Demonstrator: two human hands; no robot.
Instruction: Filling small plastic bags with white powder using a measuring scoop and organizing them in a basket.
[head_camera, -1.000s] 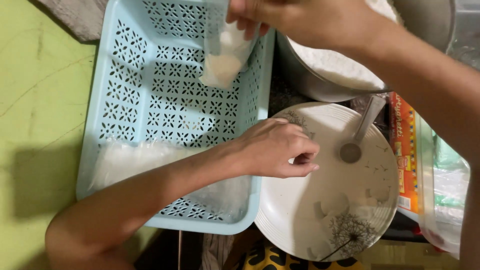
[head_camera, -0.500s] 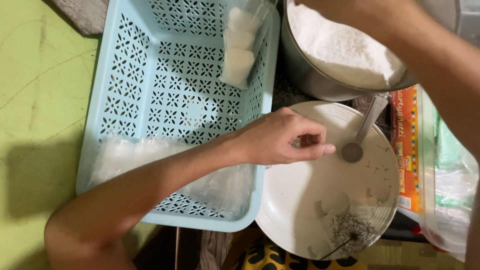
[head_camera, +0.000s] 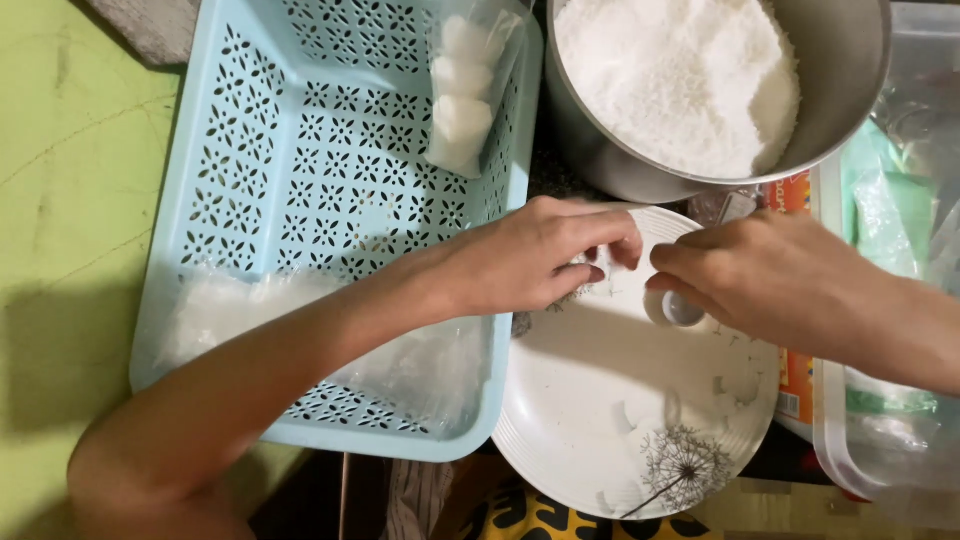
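Both hands over white plate (head_camera: 640, 430), front centre of tabletop, betw. blue basket (head_camera: 240, 150) and clear tub (head_camera: 880, 440).

L hand (head_camera: 530, 262): reaches across basket's near corner onto plate's top rim. Grip nearly shut, thumb + fingertips pinched on a small white piece at the rim; what exactly it is, too small to tell.

R hand (head_camera: 780, 285): comes in from the right, fingers curled round a small round scoop (head_camera: 675, 308) resting on plate. Grip closed on it loosely; scoop's handle hidden under the hand, can't tell how it's held. The two hands nearly touch, fingertips just apart.

Steel bowl (head_camera: 730, 90) behind plate, well filled w. white grainy stuff, heaped, no big dent in it.

Progress, as judged:
- Done: one clear bag (head_camera: 462, 95) w. a stack of white lumps inside, leaning on basket's far right wall. Only filled bag visible.
- Plate mostly bare: few white scraps and smears, flower print at near edge. No finished lumps waiting there.
- Left: flat clear bags (head_camera: 300, 325) lie along basket's near wall, look empty, several prob. Bowl near full. So early stage, most of the work ahead.
- In hand now: seems to be shaping or freeing one lump at the scoop.
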